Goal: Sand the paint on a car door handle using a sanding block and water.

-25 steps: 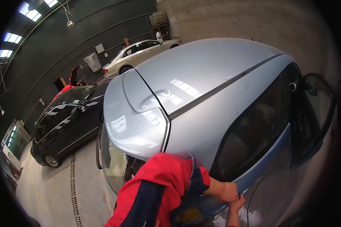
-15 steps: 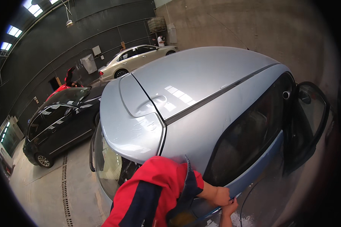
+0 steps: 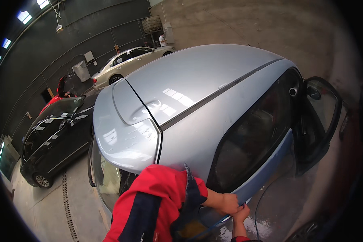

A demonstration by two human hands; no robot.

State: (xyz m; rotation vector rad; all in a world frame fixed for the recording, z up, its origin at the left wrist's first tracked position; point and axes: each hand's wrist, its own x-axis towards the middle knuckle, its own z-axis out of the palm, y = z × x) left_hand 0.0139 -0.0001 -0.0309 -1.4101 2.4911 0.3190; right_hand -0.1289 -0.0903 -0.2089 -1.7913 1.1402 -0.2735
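A silver-blue hatchback [image 3: 205, 80] fills the middle, its rear spoiler [image 3: 129, 139] nearest me on the left. My left arm, in a red and navy sleeve, reaches across the car's rear corner. At the lower side of the body, below the dark rear side window [image 3: 246, 149], my left hand [image 3: 228, 203] is closed. My right hand [image 3: 241, 213] comes up from the lower edge and meets it, fingers pinched. A thin blue edge runs by both hands. What lies between their fingers is too small to make out.
The hatchback's front door [image 3: 322, 117] stands open at the right. A thin hose or cable [image 3: 257, 205] lies on the wet floor beside it. Left are a black car [image 3: 56, 141] and a floor drain grate [image 3: 66, 201]. Farther back are a beige sedan [image 3: 129, 62] and a person [image 3: 162, 40].
The view has shifted, so the cars sit farther left in the picture. Both hands remain closed together at the car's side. A red cuff now shows on my right arm.
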